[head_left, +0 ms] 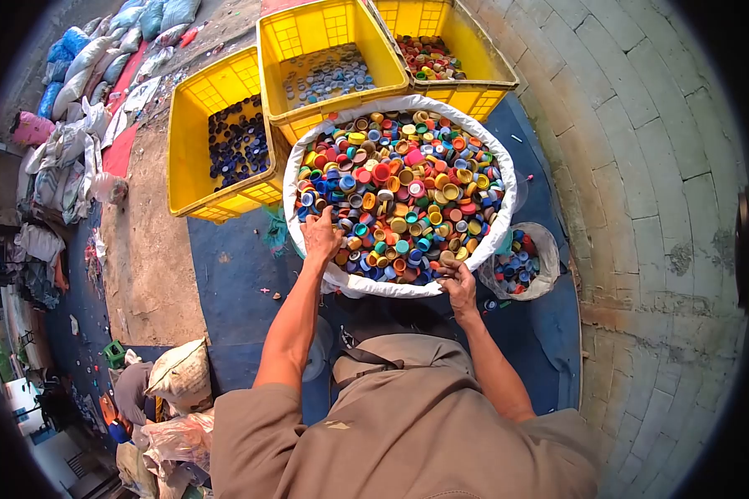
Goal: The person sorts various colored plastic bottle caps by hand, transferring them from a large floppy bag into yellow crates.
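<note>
Left hand [321, 238] at eight o'clock, right hand [459, 289] at five; whether fingers clamp caps [415, 189], I cannot tell. Outward raking could spill some.

Yellow crates [334, 98] wall off the far side — touching; room opens above the caps [399, 195].
</note>
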### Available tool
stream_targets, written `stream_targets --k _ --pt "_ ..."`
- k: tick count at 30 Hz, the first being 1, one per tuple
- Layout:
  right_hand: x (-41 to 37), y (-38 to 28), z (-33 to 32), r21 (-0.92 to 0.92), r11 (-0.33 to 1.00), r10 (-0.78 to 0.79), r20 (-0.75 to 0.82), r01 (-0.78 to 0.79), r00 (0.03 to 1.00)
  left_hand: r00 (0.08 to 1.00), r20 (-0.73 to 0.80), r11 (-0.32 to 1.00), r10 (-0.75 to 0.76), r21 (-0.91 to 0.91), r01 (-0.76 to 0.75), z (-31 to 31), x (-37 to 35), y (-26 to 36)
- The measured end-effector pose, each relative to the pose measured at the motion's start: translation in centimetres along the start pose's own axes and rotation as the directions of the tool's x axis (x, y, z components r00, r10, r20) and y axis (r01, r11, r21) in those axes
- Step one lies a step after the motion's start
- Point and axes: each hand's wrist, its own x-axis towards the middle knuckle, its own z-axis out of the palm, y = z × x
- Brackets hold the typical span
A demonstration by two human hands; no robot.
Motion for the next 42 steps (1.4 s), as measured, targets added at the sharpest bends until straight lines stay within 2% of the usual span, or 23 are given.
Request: stream_targets --k 3,5,16,18,21,25,26,27,28,29,30,31,33,34,36,38,42 --pt "-0.7 0.7 -0.1 -0.02 0.999 0.028 -0.001 -0.028 1.0 0.999 0.034 1.0 -0.004 0.015 0.004 0.2 0.2 0.1" --pt "-1.0 0.9 0.2 -0.033 0.998 0.047 0.012 -0.047 0.999 0.999 -0.001 0.998 0.044 0.038 -0.044 0.6 0.2 -0.2" --pt "0.9 0.7 2.2 -0.238 0.967 -0.065 0.101 0.088 0.993 0.99 -0.035 0.983 0.136 0.126 -0.13 0.6 0.2 0.5" --pt "1.4 0.7 2.6 -0.23 0.969 -0.061 0.12 0.087 0.991 0.984 -0.041 0.974 0.172 0.156 -0.164 1.3 0.3 0.1" --pt "1.9 0.3 3.1 -0.249 0.963 -0.069 0.146 0.104 0.987 0.986 -0.043 0.979 0.16 0.134 -0.153 1.0 0.1 0.2" --pt "3.0 -0.3 4.5 -0.362 0.919 -0.107 0.154 0.156 0.982 0.971 -0.186 0.989 0.147 0.052 -0.139 -0.6 -0.5 0.8" --pt "3.5 -0.6 4.9 -0.384 0.914 -0.077 0.151 0.13 0.986 0.968 -0.225 0.992 0.111 -0.039 -0.123 -1.1 -0.9 1.0" --pt "4.3 0.0 5.4 -0.373 0.909 -0.132 0.17 0.187 0.977 0.955 -0.292 0.984 0.049 -0.149 -0.096 -1.6 -1.5 1.2" --pt "4.9 -0.3 6.2 -0.444 0.864 -0.176 0.177 0.238 0.968 0.963 -0.249 0.931 -0.101 -0.366 0.003 -2.2 -2.2 1.4" --pt "5.6 -0.5 7.2 -0.511 0.81 -0.223 0.186 0.288 0.957 0.956 -0.178 0.821 -0.235 -0.563 0.097 -2.9 -2.8 1.6" --pt "6.0 -1.8 8.4 -0.546 0.751 -0.289 0.233 0.371 0.928 0.902 0.195 0.384 -0.386 -0.855 0.349 -5.6 -3.7 2.7" --pt "7.0 -1.7 9.3 -0.556 0.72 -0.315 0.272 0.416 0.909 0.894 0.263 0.019 -0.362 -0.957 0.289 -5.0 -4.7 1.8" --pt "9.0 -1.7 11.3 -0.639 0.447 -0.495 0.405 0.626 0.768 0.853 0.378 -0.432 -0.358 -0.878 0.208 -4.6 -7.2 0.6" --pt "9.7 -1.9 12.5 -0.622 0.455 -0.494 0.419 0.637 0.762 0.841 0.398 -0.521 -0.366 -0.837 0.169 -4.7 -8.5 0.5" --pt "11.1 -2.3 14.5 -0.653 0.353 -0.485 0.485 0.67 0.728 0.83 0.416 -0.667 -0.371 -0.742 0.074 -4.3 -11.1 0.1" --pt "12.1 -1.8 16.3 -0.679 0.306 -0.482 0.494 0.667 0.724 0.794 0.457 -0.721 -0.4 -0.692 0.035 -4.5 -13.4 0.4" --pt "13.3 -1.4 18.7 -0.661 0.172 -0.483 0.59 0.731 0.647 0.719 0.539 -0.79 -0.438 -0.613 -0.02 -4.5 -16.9 0.8"
